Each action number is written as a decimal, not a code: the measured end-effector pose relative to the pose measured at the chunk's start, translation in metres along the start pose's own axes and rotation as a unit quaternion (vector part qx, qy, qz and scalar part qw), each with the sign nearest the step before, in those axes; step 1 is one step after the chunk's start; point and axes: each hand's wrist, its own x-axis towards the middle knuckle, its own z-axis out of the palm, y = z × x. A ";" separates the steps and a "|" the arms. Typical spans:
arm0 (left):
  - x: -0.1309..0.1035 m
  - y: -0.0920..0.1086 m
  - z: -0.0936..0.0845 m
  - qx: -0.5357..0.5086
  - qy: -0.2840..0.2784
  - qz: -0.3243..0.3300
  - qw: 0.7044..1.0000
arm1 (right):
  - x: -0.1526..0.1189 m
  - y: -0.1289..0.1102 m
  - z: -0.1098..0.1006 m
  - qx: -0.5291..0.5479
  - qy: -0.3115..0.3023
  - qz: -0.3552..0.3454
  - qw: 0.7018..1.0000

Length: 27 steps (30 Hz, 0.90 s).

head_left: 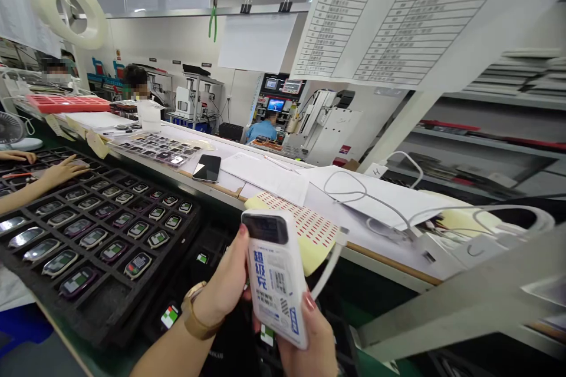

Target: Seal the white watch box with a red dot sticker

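Note:
A white power bank (pixel 274 283) with a dark display window and blue printing is held tilted in front of me. My left hand (pixel 227 274) grips its left edge, thumb near the display. Around the lower right side my right hand (pixel 312 333) is closed, thumb on the edge. A short white cable (pixel 329 265) with a flat plug rises beside the power bank; where it attaches is hidden. Below and behind my hands lie dark trays with lit smartwatch-like devices (pixel 169 316), partly covered by my arms.
A black foam tray (pixel 110 300) of several watch-like devices fills the left, with a co-worker's hand (pixel 64 171) over its far side. On the shelf are a phone (pixel 207 168), a yellow sticker sheet (pixel 313 230) and white cables (pixel 398 218). A slanted white post (pixel 442 312) stands right.

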 end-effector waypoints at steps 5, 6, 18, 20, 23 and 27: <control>0.001 -0.009 0.015 0.145 -0.052 0.080 0.985 | 0.007 0.003 0.003 -0.221 0.099 -0.155 0.958; 0.002 -0.011 0.017 0.136 -0.053 0.078 0.986 | 0.007 0.001 0.006 -0.248 0.094 -0.156 0.951; 0.012 -0.018 0.016 -0.034 -0.061 -0.019 0.997 | 0.001 -0.006 0.008 -0.559 0.077 -0.247 0.788; 0.011 -0.019 0.020 -0.055 -0.062 -0.040 0.996 | 0.002 -0.011 0.005 -0.554 0.064 -0.254 0.790; 0.011 -0.021 0.025 -0.091 -0.071 -0.067 0.991 | 0.002 -0.020 -0.003 -0.518 0.049 -0.224 0.824; 0.009 -0.025 0.030 -0.135 -0.090 -0.133 0.978 | 0.004 -0.031 -0.016 -0.454 0.076 -0.207 0.863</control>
